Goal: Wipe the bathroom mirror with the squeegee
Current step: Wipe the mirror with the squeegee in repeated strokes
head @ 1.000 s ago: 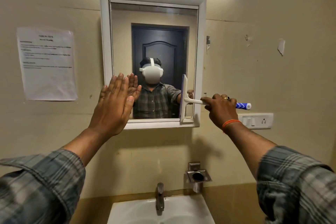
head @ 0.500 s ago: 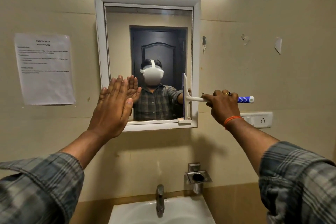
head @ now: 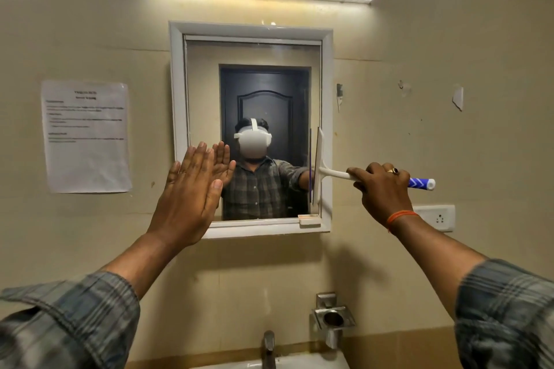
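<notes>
A white plastic squeegee with a blue-patterned grip (head: 329,172) stood blade-upright at the right edge of the white-framed bathroom mirror (head: 177,117).

Head view: the right hand (head: 382,189) clenched its handle mid-shaft; the left hand (head: 192,192) pressed flat and released against the mirror's lower left. The tool looked light and stiff with a pliant blade, best held at the grip.

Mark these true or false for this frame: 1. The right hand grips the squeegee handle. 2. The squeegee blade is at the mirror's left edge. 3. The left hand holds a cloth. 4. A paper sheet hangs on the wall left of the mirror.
1. True: the right hand grips the squeegee by its handle.
2. False: the blade stands upright at the right edge of the mirror.
3. False: the left hand is flat and holds nothing.
4. True: the paper sheet is there.
</notes>
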